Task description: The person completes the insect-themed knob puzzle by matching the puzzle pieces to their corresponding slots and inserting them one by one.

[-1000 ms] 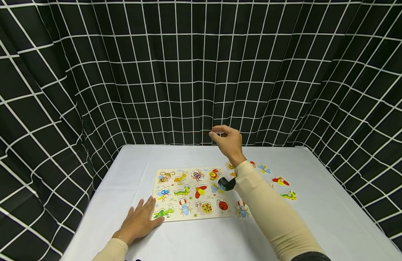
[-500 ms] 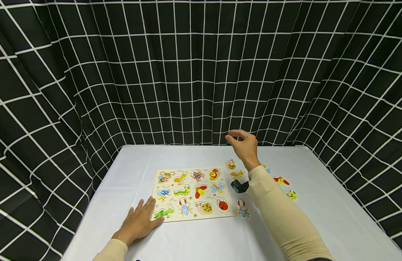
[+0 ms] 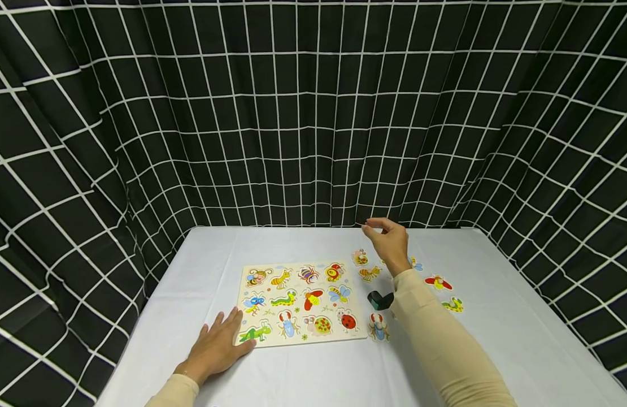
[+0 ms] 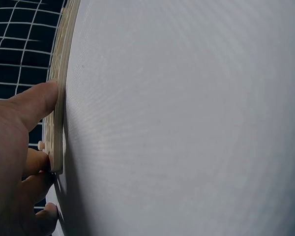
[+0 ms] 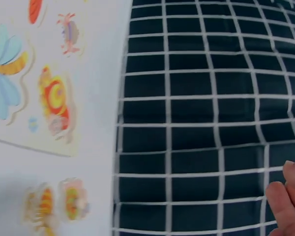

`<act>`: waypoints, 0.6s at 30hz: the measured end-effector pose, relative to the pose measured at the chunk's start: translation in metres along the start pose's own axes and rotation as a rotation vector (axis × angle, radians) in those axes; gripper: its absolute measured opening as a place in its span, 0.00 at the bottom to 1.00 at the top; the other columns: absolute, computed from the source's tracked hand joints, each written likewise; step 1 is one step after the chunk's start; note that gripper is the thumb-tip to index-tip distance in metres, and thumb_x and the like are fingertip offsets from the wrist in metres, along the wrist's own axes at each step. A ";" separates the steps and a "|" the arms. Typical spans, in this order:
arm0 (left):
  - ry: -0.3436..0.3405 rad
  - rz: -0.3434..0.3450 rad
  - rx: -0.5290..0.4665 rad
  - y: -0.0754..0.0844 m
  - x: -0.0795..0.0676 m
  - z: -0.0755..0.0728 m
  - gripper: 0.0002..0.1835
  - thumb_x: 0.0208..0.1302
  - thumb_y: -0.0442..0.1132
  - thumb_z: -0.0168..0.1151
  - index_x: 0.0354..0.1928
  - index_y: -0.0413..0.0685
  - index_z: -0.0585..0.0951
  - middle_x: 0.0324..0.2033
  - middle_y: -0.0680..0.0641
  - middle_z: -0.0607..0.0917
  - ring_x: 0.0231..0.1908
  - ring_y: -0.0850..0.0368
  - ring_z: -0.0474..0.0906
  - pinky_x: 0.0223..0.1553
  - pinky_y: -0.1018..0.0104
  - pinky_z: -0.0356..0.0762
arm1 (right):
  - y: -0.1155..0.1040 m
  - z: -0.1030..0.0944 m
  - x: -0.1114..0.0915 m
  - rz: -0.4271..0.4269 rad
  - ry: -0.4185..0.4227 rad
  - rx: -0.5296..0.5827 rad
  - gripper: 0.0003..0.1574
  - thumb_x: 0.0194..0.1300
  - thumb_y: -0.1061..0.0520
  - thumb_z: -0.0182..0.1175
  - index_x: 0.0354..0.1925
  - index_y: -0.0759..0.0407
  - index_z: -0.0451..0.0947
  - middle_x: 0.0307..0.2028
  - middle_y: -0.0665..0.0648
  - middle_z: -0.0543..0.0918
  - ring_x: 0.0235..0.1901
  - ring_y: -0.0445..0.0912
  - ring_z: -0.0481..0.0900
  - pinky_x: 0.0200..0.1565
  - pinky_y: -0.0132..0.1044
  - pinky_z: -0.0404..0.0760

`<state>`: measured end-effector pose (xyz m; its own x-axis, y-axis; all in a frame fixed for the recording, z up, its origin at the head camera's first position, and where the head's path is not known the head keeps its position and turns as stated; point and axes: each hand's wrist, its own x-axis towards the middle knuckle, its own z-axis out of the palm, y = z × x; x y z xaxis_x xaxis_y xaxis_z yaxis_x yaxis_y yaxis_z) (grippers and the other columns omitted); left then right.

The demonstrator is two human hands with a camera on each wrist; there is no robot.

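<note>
My left hand (image 3: 214,346) lies spread at the near left corner of a wooden peg puzzle board (image 3: 303,286) printed with insects. Its thumb rests on the board by the green grasshopper (image 3: 256,330), and in the left wrist view its fingers (image 4: 43,98) touch the board's edge (image 4: 59,108). Raised over the table's far side, my right hand (image 3: 392,243) has its thumb and index finger bent towards each other; nothing shows between them. Below it lie a loose snail piece (image 3: 360,258) and an ant piece (image 3: 369,273).
More loose pieces lie right of the board: a stag beetle (image 3: 378,327), a red-winged beetle (image 3: 438,281), a caterpillar (image 3: 452,305) and a dragonfly (image 3: 416,264), partly hidden by the right arm. A black curtain with a white grid (image 3: 313,113) surrounds the white table (image 3: 293,376).
My right hand has moved from above the board's far right corner to the right, then lower, uncovering the snail and ant pieces. My left hand stays put.
</note>
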<state>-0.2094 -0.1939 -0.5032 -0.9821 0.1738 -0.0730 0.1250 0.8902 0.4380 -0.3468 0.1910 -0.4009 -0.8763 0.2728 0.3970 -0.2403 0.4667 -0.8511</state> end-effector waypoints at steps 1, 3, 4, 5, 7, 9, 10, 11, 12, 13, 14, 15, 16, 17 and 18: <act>0.000 0.000 -0.001 0.000 0.000 0.000 0.47 0.60 0.62 0.61 0.70 0.36 0.62 0.71 0.40 0.58 0.70 0.33 0.46 0.65 0.34 0.37 | 0.005 0.001 0.000 0.017 -0.001 -0.005 0.14 0.60 0.53 0.69 0.43 0.58 0.86 0.42 0.54 0.85 0.39 0.49 0.70 0.38 0.39 0.68; 0.000 0.000 -0.003 -0.001 0.001 0.000 0.47 0.60 0.62 0.61 0.70 0.35 0.62 0.71 0.40 0.58 0.70 0.33 0.46 0.65 0.34 0.37 | 0.012 0.002 0.000 0.045 -0.005 -0.005 0.13 0.60 0.53 0.69 0.43 0.57 0.86 0.42 0.54 0.85 0.39 0.50 0.69 0.39 0.41 0.68; 0.001 0.000 -0.003 -0.001 0.001 0.000 0.47 0.60 0.62 0.61 0.70 0.35 0.62 0.71 0.40 0.58 0.70 0.33 0.46 0.65 0.34 0.37 | 0.016 0.003 -0.001 0.059 -0.008 -0.011 0.13 0.60 0.53 0.69 0.43 0.57 0.86 0.42 0.54 0.85 0.41 0.49 0.69 0.41 0.41 0.68; 0.001 -0.001 -0.003 -0.001 0.001 0.001 0.47 0.60 0.62 0.61 0.70 0.35 0.62 0.71 0.40 0.58 0.70 0.33 0.46 0.65 0.34 0.37 | 0.019 0.004 -0.001 0.066 -0.009 -0.009 0.13 0.60 0.53 0.69 0.43 0.57 0.86 0.43 0.54 0.85 0.42 0.49 0.70 0.43 0.41 0.69; 0.001 -0.002 -0.002 -0.001 0.001 0.001 0.47 0.60 0.62 0.61 0.70 0.35 0.62 0.71 0.40 0.58 0.70 0.33 0.46 0.65 0.34 0.37 | 0.025 0.005 -0.002 0.074 -0.011 -0.007 0.13 0.61 0.54 0.68 0.43 0.58 0.86 0.43 0.55 0.85 0.44 0.50 0.71 0.46 0.43 0.70; 0.002 -0.001 -0.004 -0.002 0.001 0.002 0.46 0.60 0.62 0.61 0.70 0.35 0.62 0.71 0.40 0.58 0.70 0.33 0.46 0.65 0.34 0.37 | 0.029 0.007 -0.003 0.084 -0.014 -0.001 0.13 0.61 0.54 0.68 0.43 0.58 0.85 0.44 0.55 0.85 0.46 0.51 0.72 0.48 0.44 0.70; 0.002 -0.001 -0.003 -0.002 0.001 0.002 0.46 0.60 0.62 0.61 0.70 0.36 0.62 0.71 0.40 0.58 0.70 0.33 0.46 0.65 0.34 0.37 | 0.031 0.007 -0.003 0.089 -0.015 0.001 0.13 0.61 0.54 0.68 0.43 0.58 0.85 0.44 0.55 0.85 0.47 0.51 0.72 0.48 0.44 0.70; 0.003 -0.001 -0.004 -0.002 0.001 0.002 0.46 0.60 0.62 0.61 0.70 0.36 0.62 0.71 0.40 0.58 0.70 0.33 0.46 0.65 0.34 0.37 | 0.034 0.008 -0.004 0.094 -0.018 0.000 0.13 0.61 0.54 0.68 0.43 0.58 0.85 0.44 0.55 0.85 0.46 0.51 0.72 0.47 0.44 0.70; 0.003 0.000 -0.004 -0.002 0.001 0.002 0.46 0.60 0.62 0.61 0.70 0.36 0.62 0.71 0.40 0.58 0.70 0.33 0.46 0.65 0.34 0.37 | 0.036 0.009 -0.004 0.102 -0.020 -0.006 0.13 0.61 0.54 0.68 0.44 0.58 0.85 0.44 0.56 0.85 0.46 0.51 0.72 0.47 0.44 0.70; 0.003 0.000 -0.002 -0.002 0.002 0.003 0.46 0.60 0.62 0.61 0.70 0.36 0.62 0.71 0.40 0.58 0.70 0.33 0.46 0.65 0.34 0.38 | 0.038 0.010 -0.005 0.112 -0.022 -0.010 0.13 0.61 0.54 0.68 0.44 0.57 0.85 0.44 0.55 0.85 0.46 0.51 0.72 0.46 0.44 0.70; 0.004 0.001 -0.003 -0.002 0.001 0.003 0.46 0.60 0.62 0.61 0.70 0.36 0.62 0.71 0.40 0.58 0.70 0.33 0.46 0.65 0.34 0.38 | 0.041 0.010 -0.006 0.120 -0.024 -0.015 0.13 0.61 0.54 0.68 0.44 0.57 0.85 0.44 0.55 0.85 0.45 0.51 0.72 0.46 0.43 0.70; 0.005 0.001 -0.001 -0.002 0.001 0.003 0.46 0.60 0.62 0.61 0.70 0.36 0.63 0.71 0.41 0.58 0.70 0.33 0.46 0.65 0.34 0.38 | 0.043 0.011 -0.006 0.124 -0.026 -0.022 0.13 0.61 0.54 0.68 0.44 0.57 0.85 0.44 0.55 0.85 0.45 0.51 0.72 0.46 0.43 0.70; 0.005 0.000 0.001 -0.002 0.001 0.003 0.46 0.60 0.62 0.61 0.70 0.36 0.63 0.71 0.41 0.58 0.70 0.33 0.46 0.65 0.34 0.38 | 0.045 0.012 -0.006 0.129 -0.026 -0.027 0.13 0.61 0.54 0.68 0.43 0.57 0.86 0.44 0.55 0.85 0.46 0.50 0.72 0.47 0.43 0.70; 0.006 0.000 0.001 -0.002 0.001 0.003 0.46 0.60 0.62 0.61 0.70 0.36 0.63 0.71 0.41 0.58 0.70 0.33 0.46 0.65 0.34 0.38 | 0.047 0.012 -0.007 0.133 -0.028 -0.031 0.13 0.61 0.54 0.68 0.43 0.57 0.86 0.44 0.56 0.85 0.46 0.51 0.72 0.47 0.44 0.70; 0.006 0.000 0.002 -0.001 0.001 0.002 0.46 0.60 0.62 0.61 0.70 0.36 0.63 0.71 0.41 0.58 0.70 0.33 0.46 0.65 0.34 0.38 | 0.049 0.013 -0.007 0.132 -0.027 -0.030 0.13 0.60 0.54 0.68 0.43 0.58 0.86 0.43 0.56 0.85 0.46 0.51 0.73 0.48 0.44 0.70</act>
<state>-0.2108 -0.1939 -0.5061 -0.9829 0.1714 -0.0676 0.1253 0.8909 0.4365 -0.3577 0.2012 -0.4503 -0.9104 0.3115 0.2722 -0.1094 0.4535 -0.8845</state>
